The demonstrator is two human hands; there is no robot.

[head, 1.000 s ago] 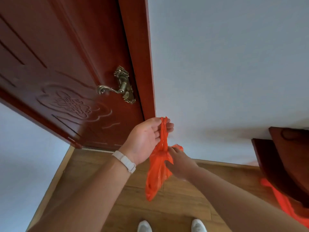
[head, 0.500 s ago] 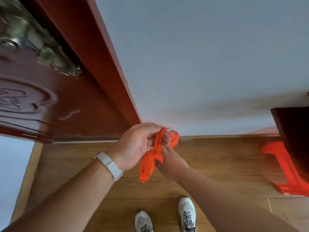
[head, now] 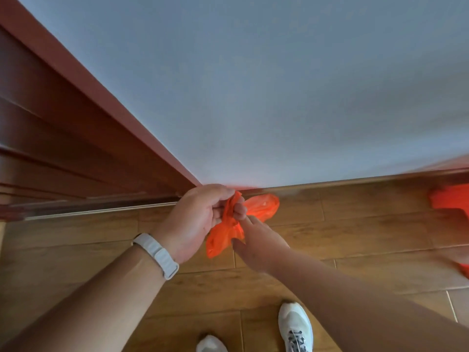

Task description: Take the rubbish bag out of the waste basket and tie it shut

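A small orange plastic rubbish bag (head: 261, 207) hangs in the air between my hands, above the wooden floor. My left hand (head: 198, 219), with a white band on the wrist, pinches the bag's gathered top between thumb and fingers. Just below and to the right, my right hand (head: 256, 242) touches the bunched middle of the bag with its fingers; its grip is partly hidden behind the plastic. One lobe of the bag sticks out to the right and another droops below my left hand. No waste basket shows in the head view.
A dark red door and frame (head: 76, 138) fill the left, a pale wall (head: 279, 85) stands ahead. More orange plastic (head: 451, 201) lies blurred at the right edge. My white shoes (head: 295, 326) stand on the wooden floor (head: 355, 237) below.
The view has tipped further down and right, so the door handle is out of sight. The bag has been bunched shorter, and a lobe now sticks out to the right.
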